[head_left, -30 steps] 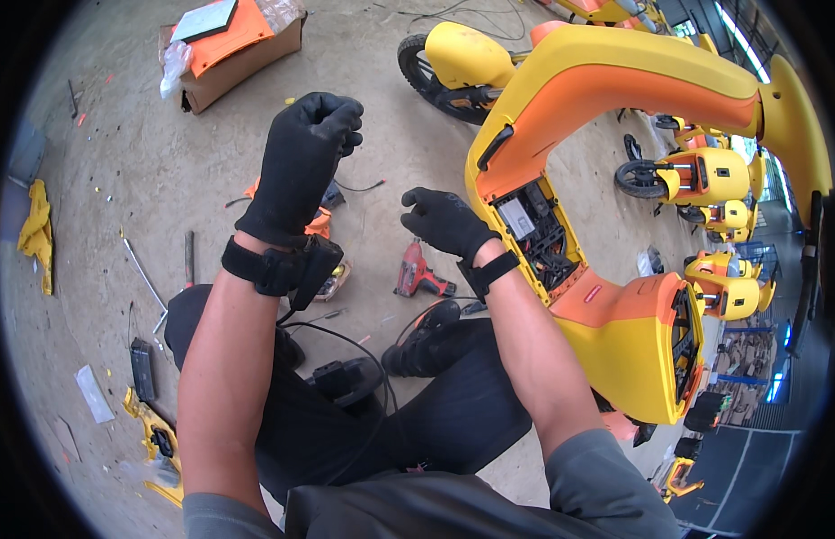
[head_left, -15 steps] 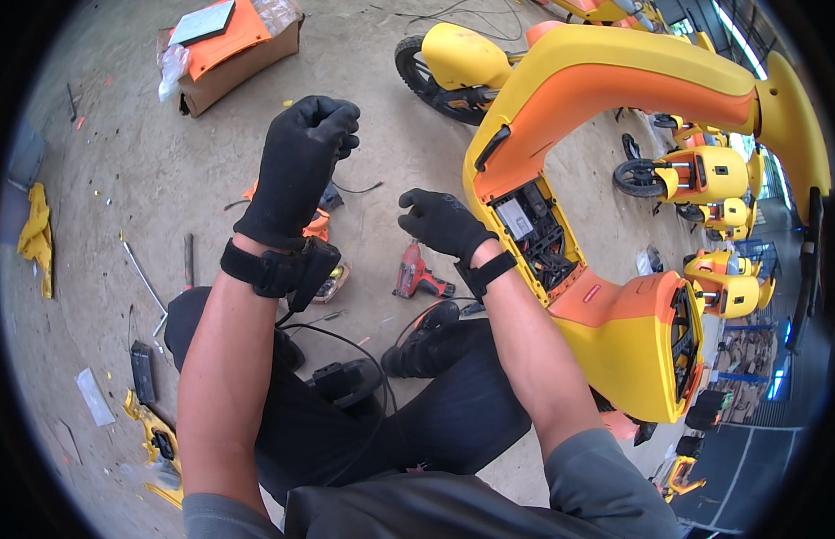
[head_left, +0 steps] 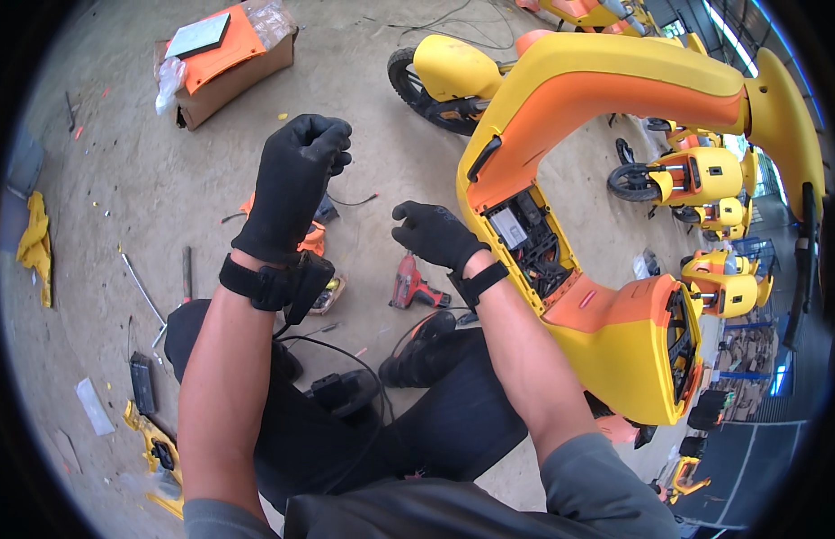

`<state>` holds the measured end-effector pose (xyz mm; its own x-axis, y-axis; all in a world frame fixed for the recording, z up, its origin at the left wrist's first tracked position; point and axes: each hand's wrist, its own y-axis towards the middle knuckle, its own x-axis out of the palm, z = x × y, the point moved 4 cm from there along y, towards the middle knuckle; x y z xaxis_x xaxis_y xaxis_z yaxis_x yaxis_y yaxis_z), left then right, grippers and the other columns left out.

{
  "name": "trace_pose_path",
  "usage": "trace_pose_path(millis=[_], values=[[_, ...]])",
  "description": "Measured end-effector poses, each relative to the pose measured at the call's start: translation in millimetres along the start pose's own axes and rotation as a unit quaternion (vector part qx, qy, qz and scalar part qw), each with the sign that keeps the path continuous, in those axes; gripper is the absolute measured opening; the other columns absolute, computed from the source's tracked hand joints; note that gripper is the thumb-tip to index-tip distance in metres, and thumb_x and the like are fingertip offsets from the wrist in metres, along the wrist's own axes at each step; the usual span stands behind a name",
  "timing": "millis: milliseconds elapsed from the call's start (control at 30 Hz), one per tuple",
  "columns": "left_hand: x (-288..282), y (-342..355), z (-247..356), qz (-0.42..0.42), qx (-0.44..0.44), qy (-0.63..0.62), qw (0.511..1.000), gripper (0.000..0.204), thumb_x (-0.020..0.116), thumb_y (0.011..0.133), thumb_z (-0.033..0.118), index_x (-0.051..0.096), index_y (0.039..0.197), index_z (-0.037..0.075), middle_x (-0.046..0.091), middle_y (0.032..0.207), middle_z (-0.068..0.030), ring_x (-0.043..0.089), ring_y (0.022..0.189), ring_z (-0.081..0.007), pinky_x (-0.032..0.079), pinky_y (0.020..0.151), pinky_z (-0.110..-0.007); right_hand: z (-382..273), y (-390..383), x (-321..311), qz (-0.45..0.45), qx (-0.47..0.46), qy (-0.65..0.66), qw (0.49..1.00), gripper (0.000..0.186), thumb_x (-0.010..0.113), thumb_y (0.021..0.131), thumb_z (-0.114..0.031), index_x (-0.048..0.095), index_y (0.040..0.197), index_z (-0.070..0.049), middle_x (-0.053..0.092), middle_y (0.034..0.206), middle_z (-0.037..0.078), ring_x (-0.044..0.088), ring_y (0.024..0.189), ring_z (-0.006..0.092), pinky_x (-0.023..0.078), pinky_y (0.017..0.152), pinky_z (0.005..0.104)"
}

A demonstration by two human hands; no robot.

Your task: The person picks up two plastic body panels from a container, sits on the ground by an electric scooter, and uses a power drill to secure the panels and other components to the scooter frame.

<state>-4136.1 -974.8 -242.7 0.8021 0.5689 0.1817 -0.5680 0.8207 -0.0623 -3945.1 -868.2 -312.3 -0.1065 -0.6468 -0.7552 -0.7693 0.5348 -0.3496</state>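
Scooter frame [head_left: 615, 117] open beside gloved right hand [head_left: 433, 235]

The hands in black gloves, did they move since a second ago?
Hardly. The left hand stays raised and curled shut; the right hand stays low beside the scooter's open compartment, fingers bent. Nothing visibly picked up or dropped. The red drill lies where it was.
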Motion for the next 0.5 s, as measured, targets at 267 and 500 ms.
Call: trace_pose_path(millis=[267, 500], values=[[2.8, -1.6, 1.6, 0.004, -0.004, 0.001, 1.0, 0.024, 0.06, 0.091, 0.023, 0.064, 0.102, 0.002, 0.064, 0.089, -0.0033, 0.061, 0.079, -0.0115, 0.05, 0.076, -0.027, 0.4, -0.5, -0.9, -0.016, 0.02, 0.0, 1.0, 0.037, 0.062, 0.084, -0.024, 0.059, 0.115, -0.004, 0.068, 0.091, 0.017, 0.066, 0.085, 0.0301, 0.051, 0.078, 0.0384], [3.3, -3.6, -0.3, 0.001, 0.002, -0.006, 1.0, 0.024, 0.06, 0.091, 0.024, 0.064, 0.101, 0.002, 0.063, 0.087, -0.0032, 0.06, 0.078, -0.0117, 0.05, 0.077, -0.027, 8.5, 0.4, 4.4, 0.02, -0.013, -0.003, 1.0, 0.038, 0.059, 0.081, -0.023, 0.058, 0.113, -0.002, 0.068, 0.075, 0.016, 0.066, 0.074, 0.0297, 0.051, 0.072, 0.0396]])
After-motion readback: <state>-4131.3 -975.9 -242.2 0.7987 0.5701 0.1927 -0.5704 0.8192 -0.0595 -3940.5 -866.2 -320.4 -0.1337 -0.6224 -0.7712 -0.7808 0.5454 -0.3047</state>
